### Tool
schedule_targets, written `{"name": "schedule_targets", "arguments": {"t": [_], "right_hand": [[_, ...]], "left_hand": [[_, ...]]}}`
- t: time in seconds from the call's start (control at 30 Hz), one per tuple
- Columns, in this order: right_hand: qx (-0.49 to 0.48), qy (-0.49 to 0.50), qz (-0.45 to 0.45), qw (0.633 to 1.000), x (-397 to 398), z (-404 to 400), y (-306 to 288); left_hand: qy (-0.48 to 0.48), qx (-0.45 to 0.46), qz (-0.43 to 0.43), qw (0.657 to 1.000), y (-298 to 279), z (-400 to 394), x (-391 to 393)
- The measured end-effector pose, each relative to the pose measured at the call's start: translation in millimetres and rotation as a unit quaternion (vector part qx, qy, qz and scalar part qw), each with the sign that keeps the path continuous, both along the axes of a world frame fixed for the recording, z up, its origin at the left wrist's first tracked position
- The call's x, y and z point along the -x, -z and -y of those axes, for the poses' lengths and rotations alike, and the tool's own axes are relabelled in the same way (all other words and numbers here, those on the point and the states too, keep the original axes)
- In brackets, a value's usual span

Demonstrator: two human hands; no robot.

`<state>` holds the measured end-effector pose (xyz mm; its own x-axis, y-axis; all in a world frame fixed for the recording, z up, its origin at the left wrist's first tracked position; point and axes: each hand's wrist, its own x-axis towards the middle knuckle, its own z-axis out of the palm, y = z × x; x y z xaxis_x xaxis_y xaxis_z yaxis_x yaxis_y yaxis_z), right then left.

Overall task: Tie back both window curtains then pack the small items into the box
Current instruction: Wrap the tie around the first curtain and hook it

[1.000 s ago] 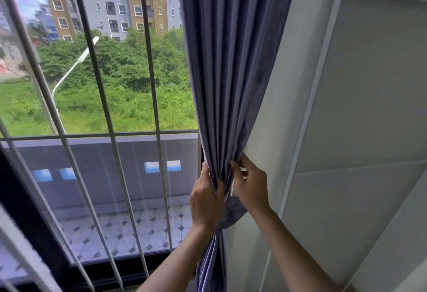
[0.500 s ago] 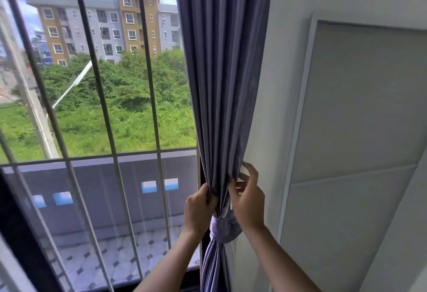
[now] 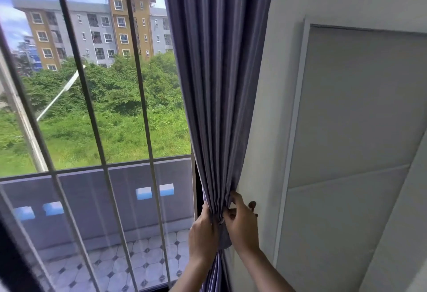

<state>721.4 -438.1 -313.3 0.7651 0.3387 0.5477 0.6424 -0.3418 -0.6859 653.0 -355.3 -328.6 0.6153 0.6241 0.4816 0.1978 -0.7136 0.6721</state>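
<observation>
At the far left, a barred window looked out on green scrub, with yellow and grey apartment blocks beyond; no signs or lettering could be read on them. Below the greenery ran a grey balcony wall above a tiled floor. Right of the glass, a purple curtain hung in tight pleats, drawn in to a narrow waist low in the view. The left hand was closed on the gathered folds from the window side. A matching fabric tieback wrapped the bunch between the two hands. The right hand pinched the curtain and tieback from the wall side, fingers curled together. Just right of it, a small dark hook stood out from the pale wall. Farther right was a padded grey panel. No writing showed anywhere.
</observation>
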Motion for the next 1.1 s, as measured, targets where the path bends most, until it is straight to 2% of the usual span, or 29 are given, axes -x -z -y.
{"name": "schedule_targets", "arguments": {"t": [0.13, 0.33, 0.4, 0.5, 0.6, 0.73, 0.87, 1.0, 1.1], "right_hand": [[0.007, 0.008, 0.064, 0.998, 1, -4, 4], [0.024, -0.010, 0.061, 0.998, -7, -12, 1], [0.029, -0.014, 0.048, 0.998, -10, -14, -1], [0.022, 0.039, 0.068, 0.997, -10, -3, 8], [0.023, 0.075, 0.079, 0.994, 1, 12, 35], [0.023, 0.048, 0.022, 0.998, 12, 9, 51], [0.003, 0.069, 0.019, 0.997, 16, 6, 43], [-0.121, 0.034, -0.113, 0.986, 20, 15, 37], [-0.086, 0.057, -0.062, 0.993, 16, 15, 35]], "left_hand": [[-0.040, 0.064, 0.009, 0.997, 3, 9, -11], [-0.041, 0.099, 0.016, 0.994, 4, 7, -18], [-0.028, 0.105, 0.029, 0.994, 3, 0, -20], [0.027, 0.122, 0.052, 0.991, 11, -7, -9], [0.086, 0.083, 0.062, 0.991, 19, -6, 13], [0.078, 0.080, 0.057, 0.992, 16, -3, 4], [0.076, 0.075, 0.021, 0.994, 21, -1, 1], [0.093, 0.030, 0.002, 0.995, 22, 1, 7], [0.088, 0.022, 0.000, 0.996, 21, 7, 6]]}}
